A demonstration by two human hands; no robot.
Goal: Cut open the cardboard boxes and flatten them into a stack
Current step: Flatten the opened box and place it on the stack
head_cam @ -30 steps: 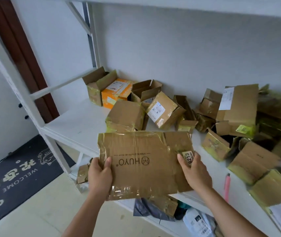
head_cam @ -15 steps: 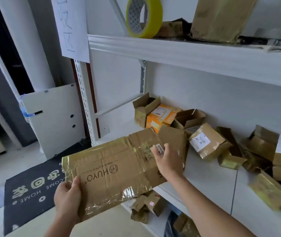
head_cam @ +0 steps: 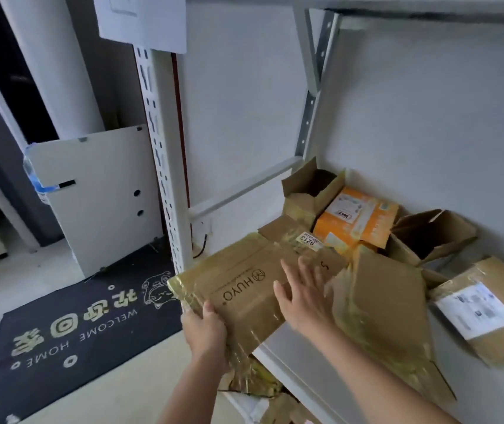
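Head view, the only one supplied. The flattened HUYO carton [head_cam: 253, 289] lay tilted on the left end of the white shelf [head_cam: 299, 350], its near corner overhanging the shelf edge. Glossy tape wrinkled its left and lower edges. A label reading 9213 [head_cam: 309, 241] showed at its far end.

The left hand [head_cam: 206, 332] grasped the carton's near left corner, thumb on top; the fingers beneath were hidden by the board. The right hand [head_cam: 302, 293] was released, fingers spread and straight, lying on or just over the carton's top face; contact could not be confirmed.

Just right of that hand a brown box [head_cam: 379, 304] stood on the shelf, its lower part wrapped in tape. Behind lay an orange box [head_cam: 358, 218], partly covered by neighbours, and an open box [head_cam: 309, 191] in the corner. A labelled box [head_cam: 483, 307] was cut off at the right edge; its print was illegible.

Below the shelf, crumpled cardboard [head_cam: 257, 381] was largely hidden. A dark doormat [head_cam: 70, 325] lay on the floor to the left.
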